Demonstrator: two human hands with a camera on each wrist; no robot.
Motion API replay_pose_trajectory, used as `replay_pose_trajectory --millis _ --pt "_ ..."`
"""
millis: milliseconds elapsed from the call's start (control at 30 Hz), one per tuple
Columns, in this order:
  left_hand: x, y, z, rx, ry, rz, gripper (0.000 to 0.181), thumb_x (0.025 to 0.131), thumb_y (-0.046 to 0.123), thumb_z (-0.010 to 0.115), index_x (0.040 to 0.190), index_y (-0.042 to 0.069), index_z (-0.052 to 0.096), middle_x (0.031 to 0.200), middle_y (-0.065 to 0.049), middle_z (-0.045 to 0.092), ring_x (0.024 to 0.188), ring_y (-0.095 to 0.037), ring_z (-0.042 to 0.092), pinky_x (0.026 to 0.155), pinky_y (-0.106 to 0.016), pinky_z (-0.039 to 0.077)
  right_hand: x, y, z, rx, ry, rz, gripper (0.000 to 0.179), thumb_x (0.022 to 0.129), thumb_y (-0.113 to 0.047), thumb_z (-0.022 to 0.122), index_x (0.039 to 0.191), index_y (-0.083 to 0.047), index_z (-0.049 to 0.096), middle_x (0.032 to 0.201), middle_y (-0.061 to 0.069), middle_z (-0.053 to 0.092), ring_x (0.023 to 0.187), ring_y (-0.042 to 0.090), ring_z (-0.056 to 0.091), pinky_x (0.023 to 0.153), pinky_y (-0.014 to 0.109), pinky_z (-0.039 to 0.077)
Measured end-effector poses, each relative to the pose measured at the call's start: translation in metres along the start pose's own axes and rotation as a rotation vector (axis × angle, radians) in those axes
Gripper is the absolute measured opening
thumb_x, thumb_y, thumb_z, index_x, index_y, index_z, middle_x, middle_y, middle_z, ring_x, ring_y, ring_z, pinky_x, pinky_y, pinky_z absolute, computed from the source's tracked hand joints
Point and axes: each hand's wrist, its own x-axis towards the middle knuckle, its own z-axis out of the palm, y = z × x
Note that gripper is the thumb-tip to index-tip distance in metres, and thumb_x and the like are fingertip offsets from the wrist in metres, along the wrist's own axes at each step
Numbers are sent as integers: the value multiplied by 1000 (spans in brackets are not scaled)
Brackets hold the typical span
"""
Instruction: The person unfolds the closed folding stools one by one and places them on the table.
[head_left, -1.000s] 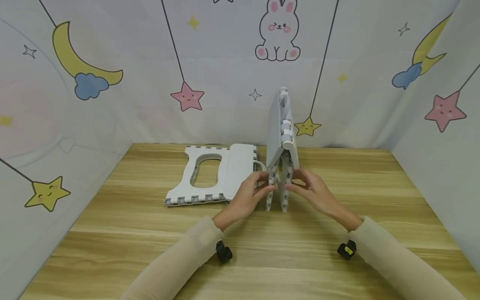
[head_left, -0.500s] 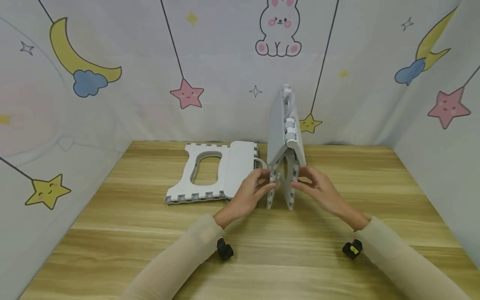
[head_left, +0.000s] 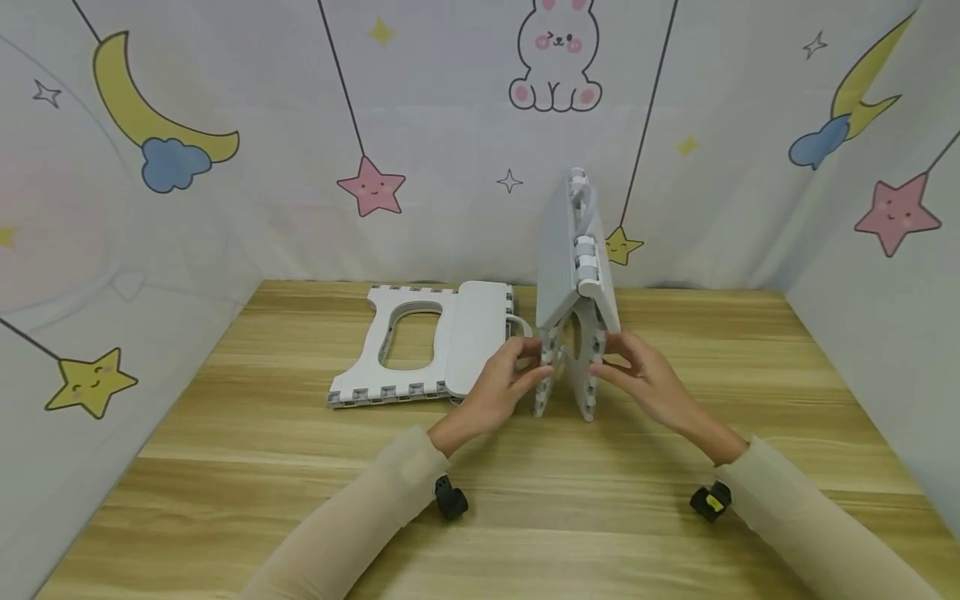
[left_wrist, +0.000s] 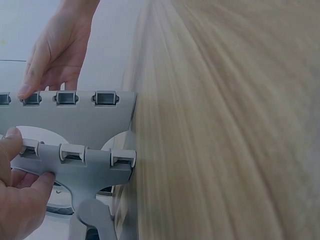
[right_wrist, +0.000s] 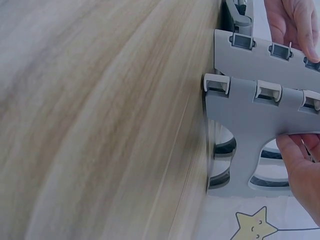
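A white and grey folding step stool (head_left: 558, 258) stands half unfolded on the table, its two top halves tilted up into a steep ridge and its legs apart at the bottom. My left hand (head_left: 504, 379) grips the front edge of the left leg panel (left_wrist: 75, 162) between thumb and fingers. On the other side, my right hand (head_left: 637, 375) holds the right leg panel (right_wrist: 245, 115) at its edge, with fingertips through the cutout. A looped handle (head_left: 583, 208) shows near the top of the ridge.
A second white folding stool (head_left: 480, 333) lies folded flat just left of the standing one, partly behind my left hand. The wood-grain table (head_left: 585, 517) meets a patterned cloth backdrop (head_left: 450, 233) close behind the stools. Cloth also hangs on both sides.
The standing stool's leg panels have spread farther apart. My right hand has moved right with its panel, while my left hand stays nearly in place. The flat stool has not moved.
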Motion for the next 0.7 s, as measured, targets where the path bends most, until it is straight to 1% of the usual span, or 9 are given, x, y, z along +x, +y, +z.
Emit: replay_pose_trajectory --millis 133,233,333,467,600,700 --pt "0 1 0 4 -9 -9 44 101 8 58 138 -9 42 137 -24 44 128 -34 49 106 -35 44 -1 0 -2 -10 5 5 52 100 -4 60 148 -5 41 139 17 54 123 25 54 98 40 51" --pt "0 4 0 14 -13 -20 43 101 6 57 138 -10 41 137 -26 44 128 -36 48 107 -38 44 -2 1 -3 -13 6 8 51 100 -6 60 148 -5 41 138 17 54 123 23 54 98 39 51" --pt "-3 18 -1 23 -20 -24 41 101 3 57 136 -13 41 135 -28 44 127 -39 48 107 -39 44 -2 1 -4 -16 8 6 51 100 -6 61 147 -5 42 138 17 54 122 20 55 97 36 51" --pt "-7 37 -2 24 -22 -11 38 101 1 56 133 -14 43 133 -29 45 126 -41 49 106 -38 45 -4 2 -7 -10 13 4 51 99 -4 61 147 -5 42 138 15 54 120 14 55 95 30 52" --pt "-8 41 -2 34 -17 -11 37 101 1 56 133 -14 43 132 -28 46 127 -39 49 106 -37 45 -5 2 -9 -7 20 2 51 99 -3 61 146 -5 43 137 15 55 120 13 56 94 27 52" --pt "-9 43 -2 47 -20 -27 39 101 3 56 134 -13 43 133 -27 46 128 -37 48 107 -37 44 -6 4 -11 -10 30 1 45 99 -3 61 142 -2 47 133 17 57 118 16 57 92 26 53"
